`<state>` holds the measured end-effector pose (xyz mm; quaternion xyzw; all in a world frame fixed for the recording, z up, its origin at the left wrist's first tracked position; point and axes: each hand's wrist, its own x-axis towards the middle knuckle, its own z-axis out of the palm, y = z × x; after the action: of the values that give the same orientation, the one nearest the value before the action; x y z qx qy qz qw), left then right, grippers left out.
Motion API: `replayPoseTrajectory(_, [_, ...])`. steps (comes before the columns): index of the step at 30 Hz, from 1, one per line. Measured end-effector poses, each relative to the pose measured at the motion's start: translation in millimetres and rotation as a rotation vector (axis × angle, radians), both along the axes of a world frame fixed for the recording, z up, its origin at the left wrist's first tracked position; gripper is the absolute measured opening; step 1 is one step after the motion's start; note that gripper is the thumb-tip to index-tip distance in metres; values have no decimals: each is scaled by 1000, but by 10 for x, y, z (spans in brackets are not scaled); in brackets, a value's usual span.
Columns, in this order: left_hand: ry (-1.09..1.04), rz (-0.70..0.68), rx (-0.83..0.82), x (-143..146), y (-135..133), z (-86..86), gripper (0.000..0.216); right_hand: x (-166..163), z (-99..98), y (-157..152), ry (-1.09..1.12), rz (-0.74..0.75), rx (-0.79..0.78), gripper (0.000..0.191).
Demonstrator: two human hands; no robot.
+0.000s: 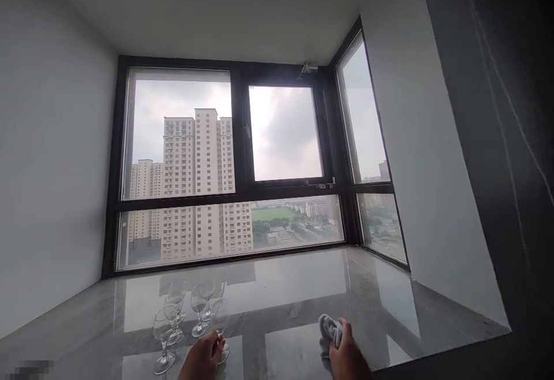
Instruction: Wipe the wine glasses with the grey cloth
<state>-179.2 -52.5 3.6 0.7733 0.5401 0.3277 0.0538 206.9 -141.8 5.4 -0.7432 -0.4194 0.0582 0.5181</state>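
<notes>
Several clear wine glasses (pixel 182 319) stand upright in a cluster on a glossy grey stone sill (pixel 281 288) at the bottom left. My left hand (pixel 202 358) is closed round the stem of the nearest wine glass (pixel 220 325), which rests on the sill. My right hand (pixel 346 357) is to the right, its fingers closed on a crumpled grey cloth (pixel 328 330) that lies against the sill.
A large black-framed bay window (pixel 240 166) runs along the far edge, with a side pane (pixel 367 155) at the right. White walls close in both sides. A dark curtain or wall (pixel 511 166) hangs at the far right.
</notes>
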Motion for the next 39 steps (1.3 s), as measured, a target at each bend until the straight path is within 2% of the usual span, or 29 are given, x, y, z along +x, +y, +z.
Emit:
replayPoseTrajectory(3, [34, -11, 33, 8, -25, 15, 23, -229, 307, 80, 27, 24, 49, 37])
replayPoseTrajectory(7, [96, -30, 40, 48, -125, 85, 25, -845, 797, 197, -7, 134, 242, 47])
replayPoseTrajectory(10, [103, -54, 25, 65, -159, 86, 23, -1355, 970, 248, 22, 252, 364, 46])
replayPoseTrajectory(13, [97, -66, 17, 67, -135, 47, 23, -1711, 899, 300, 107, 308, 448, 45])
replayPoseTrajectory(17, [88, -86, 14, 69, -121, 30, 23, -1927, 654, 336, 208, 357, 502, 45])
replayPoseTrajectory(22, [108, -147, -21, 59, -172, 83, 16, -2144, 374, 272, 198, 523, 459, 50])
replayPoseTrajectory(24, [128, -173, -32, 76, -173, 104, 13, -2221, 300, 274, 126, 520, 422, 51])
replayPoseTrajectory(26, [160, -146, -45, 152, -152, 110, 12, -2251, 260, 311, 34, 446, 410, 51])
replayPoseTrajectory(29, [198, -97, -49, 419, -92, 96, 11, -2162, 270, 389, -64, 298, 437, 49])
replayPoseTrajectory(34, [208, -118, -32, 951, -70, 88, 12, -1655, 444, 385, -90, 128, 391, 47])
replayPoseTrajectory(39, [199, -235, 4, 1006, -180, 115, 13, -1159, 597, 317, 19, 101, 270, 51])
